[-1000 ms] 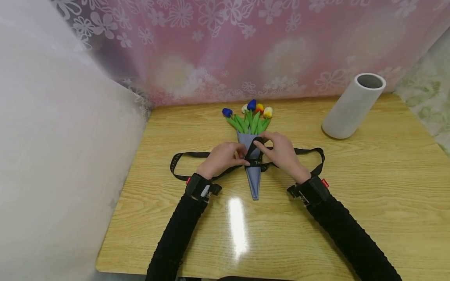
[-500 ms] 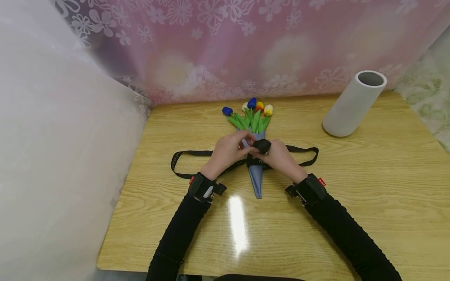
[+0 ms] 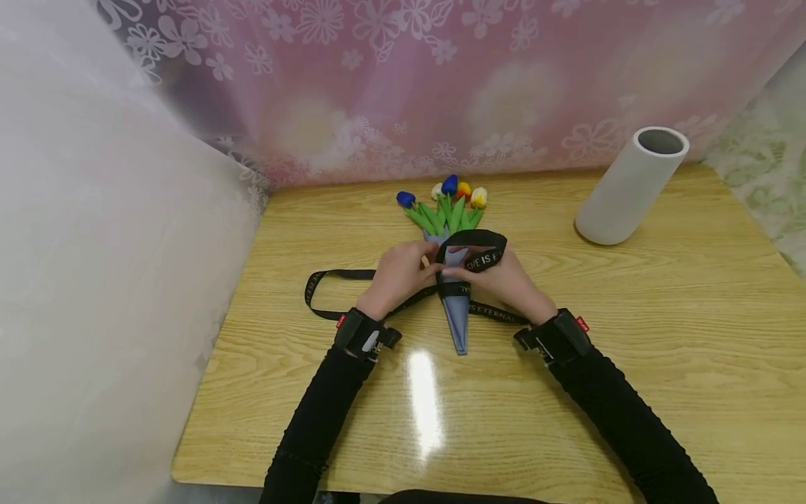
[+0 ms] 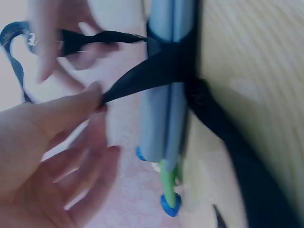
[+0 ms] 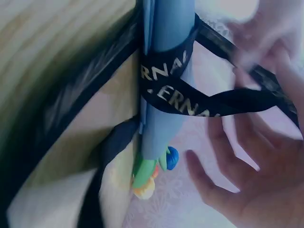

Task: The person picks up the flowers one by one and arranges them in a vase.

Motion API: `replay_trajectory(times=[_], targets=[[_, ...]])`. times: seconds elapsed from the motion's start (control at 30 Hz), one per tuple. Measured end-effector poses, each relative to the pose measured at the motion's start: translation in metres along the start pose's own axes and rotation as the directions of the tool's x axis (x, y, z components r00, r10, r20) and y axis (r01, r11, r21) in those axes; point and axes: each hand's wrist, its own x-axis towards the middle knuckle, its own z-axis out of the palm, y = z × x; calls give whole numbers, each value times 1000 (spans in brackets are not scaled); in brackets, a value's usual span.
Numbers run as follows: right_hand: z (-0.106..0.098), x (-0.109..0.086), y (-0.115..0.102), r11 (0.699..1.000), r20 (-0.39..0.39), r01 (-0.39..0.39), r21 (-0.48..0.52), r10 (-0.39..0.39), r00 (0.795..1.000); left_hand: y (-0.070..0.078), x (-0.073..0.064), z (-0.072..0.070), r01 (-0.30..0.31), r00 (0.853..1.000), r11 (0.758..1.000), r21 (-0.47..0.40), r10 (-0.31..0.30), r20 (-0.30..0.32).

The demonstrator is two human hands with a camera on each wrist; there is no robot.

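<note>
A small bouquet of tulips (image 3: pixel 458 215), with blue, white, orange and yellow heads, lies on the table in a blue-grey cone wrapper (image 3: pixel 456 325). Black lettered ribbon (image 3: pixel 455 288) circles the cone's middle. On the cone's left side, my left hand (image 3: pixel 398 276) pinches a ribbon length between thumb and index finger, drawn out from the wrap in the left wrist view. My right hand (image 3: pixel 508 283) holds another length against its thumb, with the other fingers spread in the right wrist view. A raised ribbon loop (image 3: pixel 478 236) arches over the cone between both hands.
A white slanted vase (image 3: pixel 630 189) stands at the back right of the wooden table (image 3: pixel 661 392). One ribbon loop lies on the table to the left. A pink floral curtain (image 3: pixel 403 91) hangs behind the table's back edge.
The right hand dipped to the cone's middle, then came back right with the ribbon, now in a raised loop. The right-hand tail on the table is drawn in; the left hand moved slightly.
</note>
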Motion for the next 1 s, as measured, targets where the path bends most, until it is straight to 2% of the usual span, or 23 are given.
replay_trajectory(times=[0.07,0.1,0.17,0.23,0.3,0.4,0.47,0.53,0.63,0.73,0.83,0.9,1.0], targets=[[4,0,2,999,53,38,-28,-37,998,4,1,-3,-37,995,999,-13,36,-91],[7,0,3,995,72,65,-72,-59,996,7,1,-4,-65,990,998,-17,62,-124],[8,0,3,987,86,72,-141,-60,995,10,2,-6,-114,981,993,-42,106,-164],[5,1,1,979,66,50,-196,-38,997,11,3,-6,-140,977,988,-70,126,-174],[0,2,-1,983,13,-22,-184,25,1000,11,3,-6,-120,983,989,-88,106,-149],[-10,4,-2,992,-122,-88,-89,77,990,8,1,-4,-54,998,995,-80,51,-48],[-15,5,-3,996,-200,-88,0,87,976,6,0,-2,-24,999,998,-58,26,38],[-19,4,-2,995,-250,-58,77,76,965,6,1,2,-22,994,999,-47,27,108],[-22,-1,-1,993,-266,-57,100,81,961,8,4,7,-44,989,998,-46,50,136],[-25,-8,2,994,-188,-102,37,107,976,15,10,7,-52,995,997,-50,56,86],[-26,-12,5,992,-18,-109,-65,108,994,27,19,1,-62,998,996,-65,62,6],[-26,-14,7,987,105,-113,-111,124,987,37,28,-4,-93,995,993,-77,90,-34],[-26,-19,8,976,187,-129,-176,162,969,53,38,-13,-150,988,985,-86,146,-48]])
